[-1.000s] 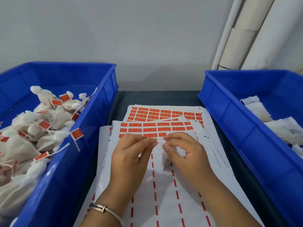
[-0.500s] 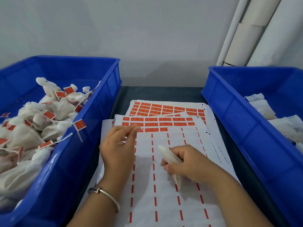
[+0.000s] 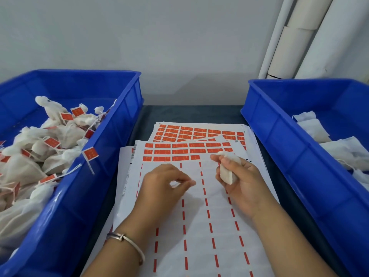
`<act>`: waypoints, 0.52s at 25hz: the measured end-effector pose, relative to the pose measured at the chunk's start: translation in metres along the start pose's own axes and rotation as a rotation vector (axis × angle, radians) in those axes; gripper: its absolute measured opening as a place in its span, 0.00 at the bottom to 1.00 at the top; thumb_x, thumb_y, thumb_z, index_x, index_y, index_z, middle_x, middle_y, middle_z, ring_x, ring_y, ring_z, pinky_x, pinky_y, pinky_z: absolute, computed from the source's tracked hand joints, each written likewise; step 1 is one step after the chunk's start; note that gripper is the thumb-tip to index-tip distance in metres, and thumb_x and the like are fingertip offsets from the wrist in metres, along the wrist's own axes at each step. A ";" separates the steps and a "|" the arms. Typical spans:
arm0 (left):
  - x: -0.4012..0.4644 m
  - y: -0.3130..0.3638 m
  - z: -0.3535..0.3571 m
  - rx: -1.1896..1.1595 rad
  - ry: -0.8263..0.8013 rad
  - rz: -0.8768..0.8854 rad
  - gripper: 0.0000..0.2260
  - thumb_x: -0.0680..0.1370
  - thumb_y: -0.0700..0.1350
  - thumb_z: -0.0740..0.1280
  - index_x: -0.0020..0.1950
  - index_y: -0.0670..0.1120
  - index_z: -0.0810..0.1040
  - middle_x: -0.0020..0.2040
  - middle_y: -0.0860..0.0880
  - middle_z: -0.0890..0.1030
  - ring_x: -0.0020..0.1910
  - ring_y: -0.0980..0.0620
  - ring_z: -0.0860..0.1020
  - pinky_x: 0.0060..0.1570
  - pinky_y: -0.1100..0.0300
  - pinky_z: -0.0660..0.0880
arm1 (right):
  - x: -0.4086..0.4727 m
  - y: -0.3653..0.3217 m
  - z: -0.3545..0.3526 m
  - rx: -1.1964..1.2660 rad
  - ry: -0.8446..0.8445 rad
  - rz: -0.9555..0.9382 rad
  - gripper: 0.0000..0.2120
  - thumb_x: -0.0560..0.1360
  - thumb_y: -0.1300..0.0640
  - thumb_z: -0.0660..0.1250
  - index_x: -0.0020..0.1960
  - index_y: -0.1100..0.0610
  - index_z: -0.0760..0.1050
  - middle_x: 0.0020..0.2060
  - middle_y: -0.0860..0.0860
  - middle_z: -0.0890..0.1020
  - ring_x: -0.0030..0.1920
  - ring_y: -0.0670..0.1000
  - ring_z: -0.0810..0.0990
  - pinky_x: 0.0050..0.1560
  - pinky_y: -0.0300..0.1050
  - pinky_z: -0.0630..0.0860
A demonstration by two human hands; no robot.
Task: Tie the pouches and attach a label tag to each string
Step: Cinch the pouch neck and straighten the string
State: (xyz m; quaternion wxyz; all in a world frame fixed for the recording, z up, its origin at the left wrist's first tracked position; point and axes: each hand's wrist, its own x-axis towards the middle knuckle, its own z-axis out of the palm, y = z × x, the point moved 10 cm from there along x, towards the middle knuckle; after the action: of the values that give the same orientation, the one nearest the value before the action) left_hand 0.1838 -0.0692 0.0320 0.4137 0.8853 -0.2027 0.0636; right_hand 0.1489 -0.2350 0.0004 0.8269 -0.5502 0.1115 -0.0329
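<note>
Right hand (image 3: 242,181) grips a pouch (image 3: 227,169), its string hidden; left hand (image 3: 163,181) fingertips pinched together.

A small packing workshop: blue plastic bins (image 3: 111,148) of tied pouches (image 3: 65,134), label sheets (image 3: 199,136) on a dark bench (image 3: 191,113), bare wall behind.

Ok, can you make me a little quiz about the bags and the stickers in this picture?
1. True or false: the right hand holds a white pouch.
2. Which blue bin has the pouches with orange tags? A) the left bin B) the right bin
3. Fill in: both hands hover over the sticker ____.

Key: 1 true. 2 A. 3 sheet.
</note>
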 end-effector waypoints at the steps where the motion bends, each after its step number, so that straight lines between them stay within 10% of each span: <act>1: -0.002 0.009 0.007 0.031 -0.057 0.086 0.05 0.69 0.53 0.70 0.43 0.58 0.83 0.37 0.70 0.72 0.46 0.70 0.72 0.41 0.80 0.69 | 0.001 0.000 -0.005 -0.129 0.047 -0.017 0.07 0.69 0.50 0.71 0.46 0.44 0.84 0.49 0.41 0.84 0.45 0.44 0.82 0.43 0.39 0.77; 7: -0.011 0.027 0.013 -0.067 -0.162 0.197 0.12 0.73 0.48 0.71 0.39 0.66 0.74 0.39 0.71 0.76 0.49 0.68 0.73 0.47 0.79 0.68 | 0.000 -0.004 0.005 -0.789 0.036 -0.187 0.10 0.76 0.54 0.66 0.40 0.43 0.81 0.40 0.30 0.80 0.47 0.31 0.76 0.33 0.24 0.70; 13: -0.006 0.030 0.001 -0.052 -0.034 0.268 0.08 0.75 0.38 0.68 0.47 0.51 0.81 0.47 0.69 0.72 0.52 0.71 0.71 0.51 0.79 0.66 | -0.003 0.020 0.032 -0.928 -0.247 -0.097 0.08 0.77 0.53 0.65 0.42 0.48 0.80 0.39 0.44 0.82 0.44 0.46 0.79 0.42 0.39 0.76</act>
State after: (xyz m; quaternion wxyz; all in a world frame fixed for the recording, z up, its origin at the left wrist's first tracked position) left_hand 0.1656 -0.0850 0.0509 0.4210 0.8401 -0.3277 0.0980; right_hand 0.1511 -0.1976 -0.0061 0.4988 -0.8653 -0.0103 0.0475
